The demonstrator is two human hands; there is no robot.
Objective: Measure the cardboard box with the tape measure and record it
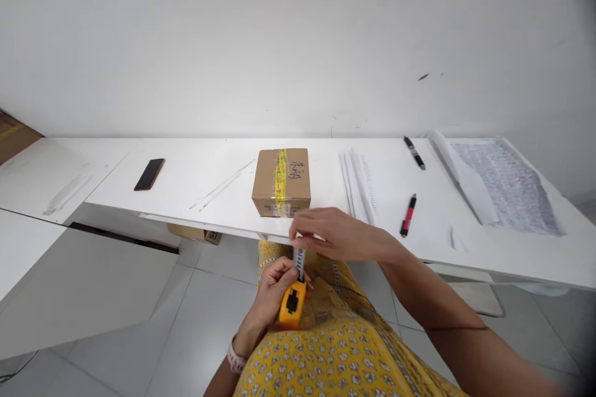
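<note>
A yellow tape measure (292, 305) is gripped in my left hand (275, 285), low in front of my lap. Its pale blade (298, 260) is drawn out a short way toward the shelf edge. My right hand (326, 234) pinches the free end of the blade with bent fingers, just in front of the shelf. Right beyond that hand a small cardboard box (282, 183) sits on the white shelf. Yellow printed tape runs over the box's top and front, and dark handwriting marks its top.
A black phone-like slab (149, 174) lies on the white shelf (218, 167) at left. To the right are paper sheets (357, 180), a black pen (414, 152), a red-and-black pen (408, 215) and a written-on notebook (507, 183). Another carton (194, 233) shows under the shelf.
</note>
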